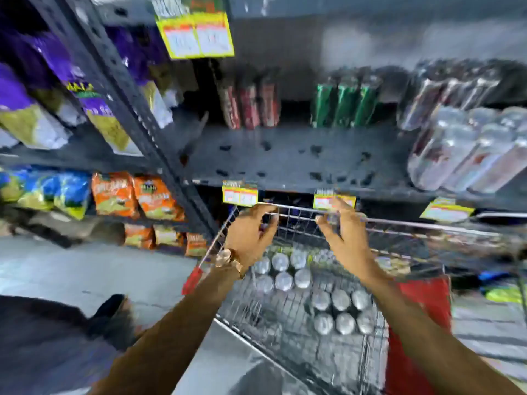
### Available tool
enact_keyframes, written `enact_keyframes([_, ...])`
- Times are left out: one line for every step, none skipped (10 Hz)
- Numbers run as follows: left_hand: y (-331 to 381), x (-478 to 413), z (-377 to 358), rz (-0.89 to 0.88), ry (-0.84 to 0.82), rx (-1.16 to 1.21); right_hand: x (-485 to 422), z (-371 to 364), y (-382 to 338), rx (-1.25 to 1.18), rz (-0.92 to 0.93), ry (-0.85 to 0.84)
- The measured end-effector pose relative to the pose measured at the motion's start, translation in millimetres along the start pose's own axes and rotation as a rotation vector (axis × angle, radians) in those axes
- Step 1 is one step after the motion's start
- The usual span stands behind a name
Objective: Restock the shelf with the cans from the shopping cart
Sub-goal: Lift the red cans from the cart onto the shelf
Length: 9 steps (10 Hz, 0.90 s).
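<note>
A: Left hand point(251, 232), fingers curled loosely, empty, just at the cart point(288, 208) front rim. Right hand point(342, 232) spread wide beside it, holding nothing.

B: And the cans point(340, 310)?

A: Down in the cart, upright, in two clusters. Shelf point(285, 158) above, mostly bare, red and green cans at the back.

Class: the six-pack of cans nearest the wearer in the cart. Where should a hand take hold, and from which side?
Come from above: the six-pack stands upright, tops showing, with the cart wire walling its sides. Hook fingers over its outer edges, probably using both hands.
</note>
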<state>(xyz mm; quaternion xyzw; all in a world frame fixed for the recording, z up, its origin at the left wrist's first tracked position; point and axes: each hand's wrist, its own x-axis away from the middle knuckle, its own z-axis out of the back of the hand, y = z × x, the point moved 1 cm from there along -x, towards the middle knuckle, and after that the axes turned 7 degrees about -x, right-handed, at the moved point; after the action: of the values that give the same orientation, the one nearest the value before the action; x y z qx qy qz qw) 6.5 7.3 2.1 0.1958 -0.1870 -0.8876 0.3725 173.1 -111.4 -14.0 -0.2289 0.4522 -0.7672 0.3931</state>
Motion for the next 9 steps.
enact_keyframes([-41, 16, -49, 0.385, -0.264, 0.168, 7, -35, 51, -0.055, -0.332, -0.118])
enact_keyframes([-72, 34, -90, 0.83, -0.597, 0.421, 12, -65, 95, -0.078, -0.597, -0.177])
enact_keyframes([-93, 45, -120, 1.039, -0.692, 0.559, 5, -95, 131, -0.037, -0.744, -0.266])
enact_keyframes([-111, 49, -147, 1.066, -0.695, 0.566, -11, -119, 156, 0.004, -0.849, -0.346])
enact_keyframes([-116, 45, -161, 1.105, -0.708, 0.644, -20, -134, 169, -0.002, -0.898, -0.346])
enact_keyframes([-119, 45, -171, 1.123, -0.659, 0.654, -25, -145, 177, -0.03, -0.93, -0.292])
enact_keyframes([-121, 50, -178, 1.112, -0.616, 0.657, -26, -147, 178, -0.174, -0.967, -0.211])
enact_keyframes([-123, 50, -181, 1.104, -0.631, 0.65, -22, -145, 173, -0.357, -0.983, -0.166])
enact_keyframes([-123, 44, -175, 1.099, -0.576, 0.652, -16, -140, 164, -0.44, -0.967, -0.134])
